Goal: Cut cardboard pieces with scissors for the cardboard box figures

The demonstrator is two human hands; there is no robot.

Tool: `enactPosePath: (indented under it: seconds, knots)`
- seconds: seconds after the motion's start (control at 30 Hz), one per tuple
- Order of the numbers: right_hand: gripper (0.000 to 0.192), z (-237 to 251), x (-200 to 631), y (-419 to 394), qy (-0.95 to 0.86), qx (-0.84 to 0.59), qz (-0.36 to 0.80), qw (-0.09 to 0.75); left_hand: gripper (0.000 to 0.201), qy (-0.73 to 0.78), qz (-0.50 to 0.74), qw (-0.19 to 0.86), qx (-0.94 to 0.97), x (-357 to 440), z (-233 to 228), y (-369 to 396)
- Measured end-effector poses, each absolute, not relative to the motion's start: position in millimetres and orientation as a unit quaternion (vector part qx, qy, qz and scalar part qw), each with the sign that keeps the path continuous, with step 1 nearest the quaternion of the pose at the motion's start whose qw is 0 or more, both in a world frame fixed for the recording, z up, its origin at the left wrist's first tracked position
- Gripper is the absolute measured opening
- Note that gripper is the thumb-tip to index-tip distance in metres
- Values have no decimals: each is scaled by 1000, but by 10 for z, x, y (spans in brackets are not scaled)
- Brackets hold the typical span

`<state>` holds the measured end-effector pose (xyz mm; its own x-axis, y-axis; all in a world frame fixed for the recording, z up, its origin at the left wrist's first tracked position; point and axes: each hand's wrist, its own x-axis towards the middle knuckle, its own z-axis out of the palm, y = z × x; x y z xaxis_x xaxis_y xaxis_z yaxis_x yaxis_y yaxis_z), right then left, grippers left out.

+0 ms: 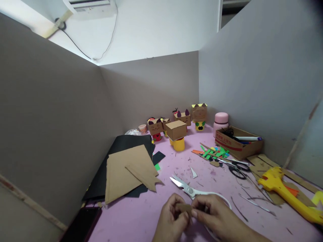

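A small piece of brown cardboard is held low over the near part of a pink worktop, pinched at its left by the curled fingers and thumb of the left hand and at its right by the thumb and forefinger of the right hand. The long axis of the piece is laid roughly left to right, tipped slightly down toward the right; both ends are partly covered by fingers, so its exact outline cannot be told. Just beyond the hands, white-handled scissors are seen with the blades directed to the far left and the handles partly hidden by the right hand. To the left, a cardboard sheet is laid over black sheets. Farther back, a plain cardboard box is supported on yellow cylinders. At right, a yellow glue gun is rested beside cardboard scraps.
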<state>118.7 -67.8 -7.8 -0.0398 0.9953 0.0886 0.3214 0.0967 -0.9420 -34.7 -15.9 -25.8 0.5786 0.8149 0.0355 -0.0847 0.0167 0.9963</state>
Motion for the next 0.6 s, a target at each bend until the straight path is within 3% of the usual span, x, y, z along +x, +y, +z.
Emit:
enactPosePath:
  seconds: [0.1,0.17,0.43,0.6]
  knots:
    - [31,-177,1149,-633,-474,-505,539,480,29,293,386,684,545,-329,-225,-144]
    - [34,-229,1147,-617,-437,-499,568,487,29,314,397,669,544,-329,-207,-130]
    - [22,-134,1201,-628,-519,-462,474,540,36,353,386,630,575,-332,-249,-126]
    - [22,-164,1188,-618,-541,-469,456,529,41,340,368,646,576,-337,-419,-77]
